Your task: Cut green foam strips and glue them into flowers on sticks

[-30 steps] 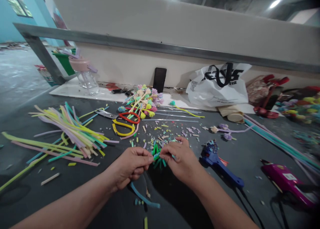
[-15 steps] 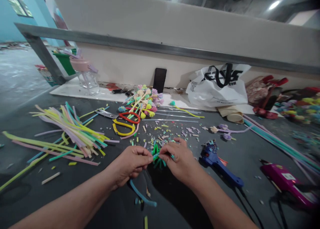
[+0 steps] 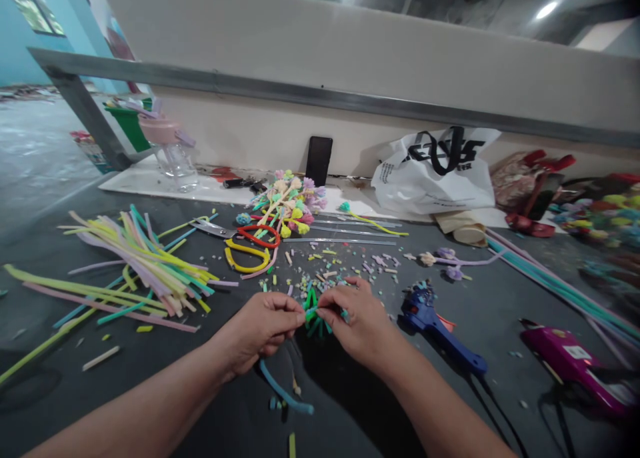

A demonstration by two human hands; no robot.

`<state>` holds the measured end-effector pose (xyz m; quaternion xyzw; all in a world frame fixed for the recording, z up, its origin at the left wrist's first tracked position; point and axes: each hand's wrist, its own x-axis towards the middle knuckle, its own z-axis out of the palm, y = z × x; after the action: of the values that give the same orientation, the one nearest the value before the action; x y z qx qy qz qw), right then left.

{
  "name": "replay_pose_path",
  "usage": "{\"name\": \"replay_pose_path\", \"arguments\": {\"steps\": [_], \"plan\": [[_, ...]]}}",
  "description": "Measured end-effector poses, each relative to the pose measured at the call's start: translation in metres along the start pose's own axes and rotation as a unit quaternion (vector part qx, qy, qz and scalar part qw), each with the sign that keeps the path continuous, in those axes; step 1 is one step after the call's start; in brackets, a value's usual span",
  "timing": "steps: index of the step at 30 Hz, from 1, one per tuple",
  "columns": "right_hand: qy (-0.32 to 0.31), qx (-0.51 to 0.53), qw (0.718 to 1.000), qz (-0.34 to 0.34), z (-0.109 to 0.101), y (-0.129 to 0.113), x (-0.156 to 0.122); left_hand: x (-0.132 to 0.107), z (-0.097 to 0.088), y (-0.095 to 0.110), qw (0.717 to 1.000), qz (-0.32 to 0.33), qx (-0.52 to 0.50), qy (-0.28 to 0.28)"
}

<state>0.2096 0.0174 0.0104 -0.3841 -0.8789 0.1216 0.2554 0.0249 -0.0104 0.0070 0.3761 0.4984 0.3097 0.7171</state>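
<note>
Over the middle of the dark table, my left hand (image 3: 267, 326) and my right hand (image 3: 357, 321) pinch a small looped piece of green and blue pipe cleaners (image 3: 314, 321) between their fingertips. Green loops stand up and fan out below the fingers. A blue pipe cleaner (image 3: 285, 391) lies bent on the table under my left hand. Beyond both hands are scattered small pastel cut bits (image 3: 325, 275). Scissors (image 3: 245, 241) with one red and one yellow handle rest farther off to the left, beside a bunch of pipe-cleaner flowers (image 3: 290, 198).
To the left lies a heap of pastel pipe cleaners (image 3: 150, 258). A blue glue gun (image 3: 440, 331) and a magenta tool (image 3: 575, 361) with cords lie to the right. Along the back stand a pink-lidded bottle (image 3: 170, 148), a phone (image 3: 320, 159) and a white bag (image 3: 430, 178).
</note>
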Motion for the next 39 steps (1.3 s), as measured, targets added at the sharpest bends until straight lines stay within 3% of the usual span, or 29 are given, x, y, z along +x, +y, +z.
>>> {"name": "replay_pose_path", "arguments": {"steps": [18,26,39], "plan": [[-0.009,-0.008,1.0,0.005,-0.001,-0.004,0.002,0.003,0.006,-0.004,0.997,0.047,0.055,0.04],[-0.007,0.035,0.998,0.058,-0.014,-0.001,0.005,0.001,0.004,-0.005,0.996,0.043,0.057,0.051],[-0.068,0.061,0.994,0.06,-0.014,-0.003,0.008,0.001,0.006,-0.004,0.994,0.047,0.082,0.055]]}}
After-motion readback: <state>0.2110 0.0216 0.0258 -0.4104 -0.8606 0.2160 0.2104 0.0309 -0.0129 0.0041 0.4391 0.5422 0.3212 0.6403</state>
